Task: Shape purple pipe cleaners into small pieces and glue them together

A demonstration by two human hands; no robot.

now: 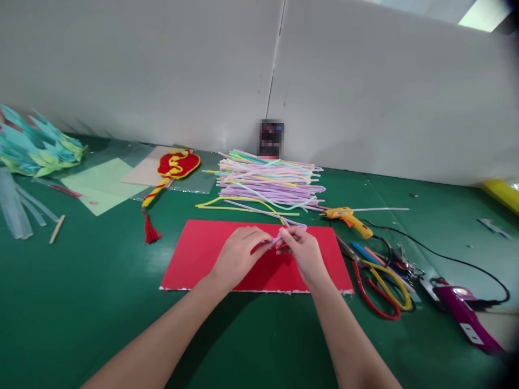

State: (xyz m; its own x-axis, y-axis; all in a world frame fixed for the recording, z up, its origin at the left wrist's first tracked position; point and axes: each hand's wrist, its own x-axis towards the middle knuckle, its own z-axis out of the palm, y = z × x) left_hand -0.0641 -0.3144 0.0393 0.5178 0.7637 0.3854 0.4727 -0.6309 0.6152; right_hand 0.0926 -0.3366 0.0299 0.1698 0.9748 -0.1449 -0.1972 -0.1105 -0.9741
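Over a red board (198,259), my left hand (243,251) and my right hand (302,251) meet, fingertips close together. Both pinch a light purple pipe cleaner (277,238), which is bent and runs up past the right fingers into a loop. The very tips of the fingers partly hide it. Just behind the board lies a pile of pipe cleaners (267,186), mostly purple, pink and white, with a loose yellow pipe cleaner (214,204) along its front.
At right lie an orange glue gun (352,220), large scissors (381,286) with red and yellow handles, and a purple power strip (466,316). To the left are a red and yellow fan with a tassel (178,165), a green sheet (107,186) and teal leaf-like pieces (38,143).
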